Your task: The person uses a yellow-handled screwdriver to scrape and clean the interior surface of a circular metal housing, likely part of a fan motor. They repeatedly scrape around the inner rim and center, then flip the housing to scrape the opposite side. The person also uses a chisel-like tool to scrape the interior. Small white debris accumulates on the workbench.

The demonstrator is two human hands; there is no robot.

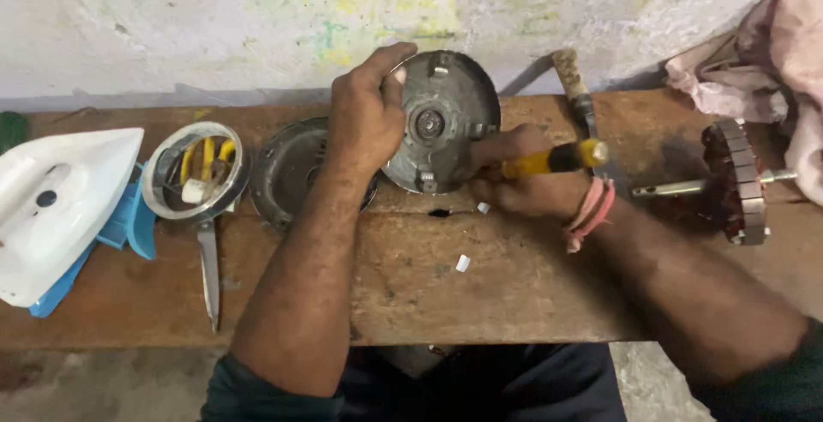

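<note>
My left hand [367, 112] grips the upper left rim of a round grey metal motor cover [441, 122] and holds it tilted up on the wooden bench [514, 293]. My right hand [523, 173] is closed around a yellow-handled screwdriver [561, 158], whose tip points at the right side of the cover's inner face. A second round metal cover [287, 169] lies flat just left of my left forearm.
A motor rotor with a shaft [737, 182] lies at the right, under a pink cloth [763, 62]. A white and blue iron [60, 208], a clear ring with yellow parts [195, 172], scissors [210, 272] and a rusty tool [573, 79] lie about.
</note>
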